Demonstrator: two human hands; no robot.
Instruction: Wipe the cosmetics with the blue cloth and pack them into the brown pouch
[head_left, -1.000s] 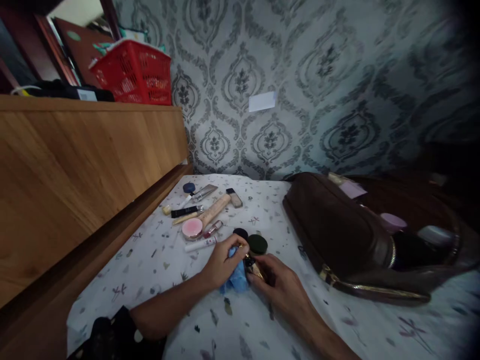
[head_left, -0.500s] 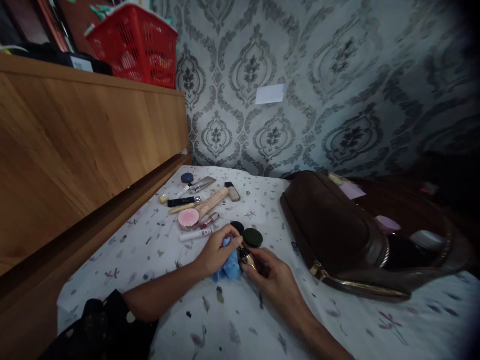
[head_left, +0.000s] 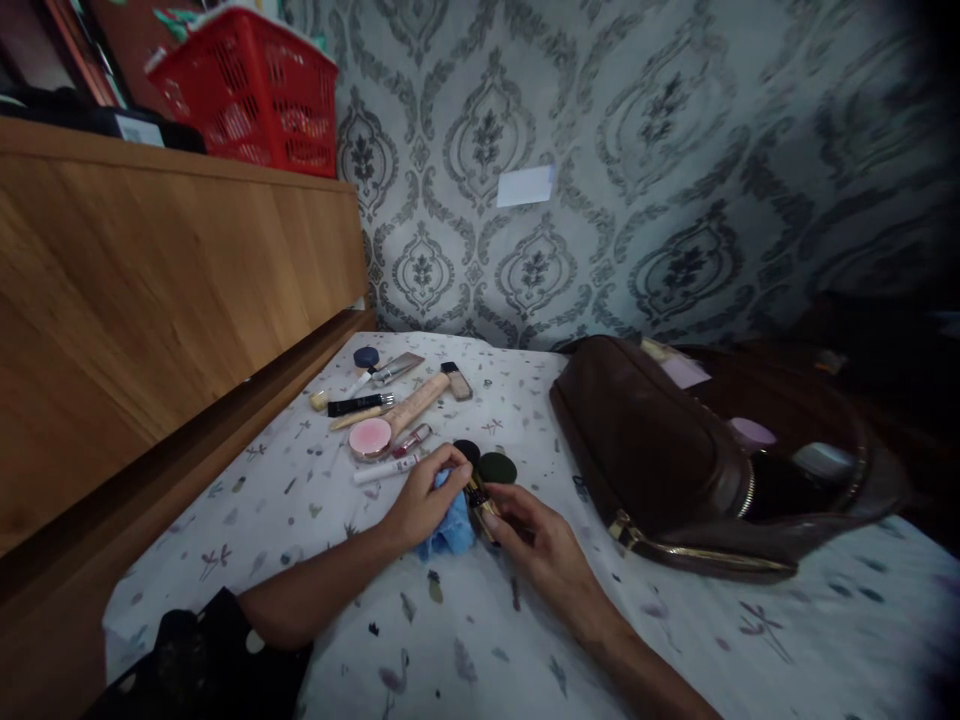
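Left hand: the left hand is closed on a blue cloth, fingertips pressing it against a small black-and-gold tube.
Right hand: the right hand grips the lower end of that tube, fingers curled around it.
Tube: held tilted between both hands just above the bed sheet, near the middle of the bed.
Cloth: bunched under the left hand, touching the sheet and the tube.
Round lids: a black one and a dark green one lie just beyond the hands.
Cosmetics: a pink compact, a wooden-handled brush and several tubes and pencils lie grouped toward the bed's far left corner.
Bag: a brown bag lies open on the right side of the bed, jars showing inside.
Left edge: a wooden panel runs along the bed, a red basket on top.
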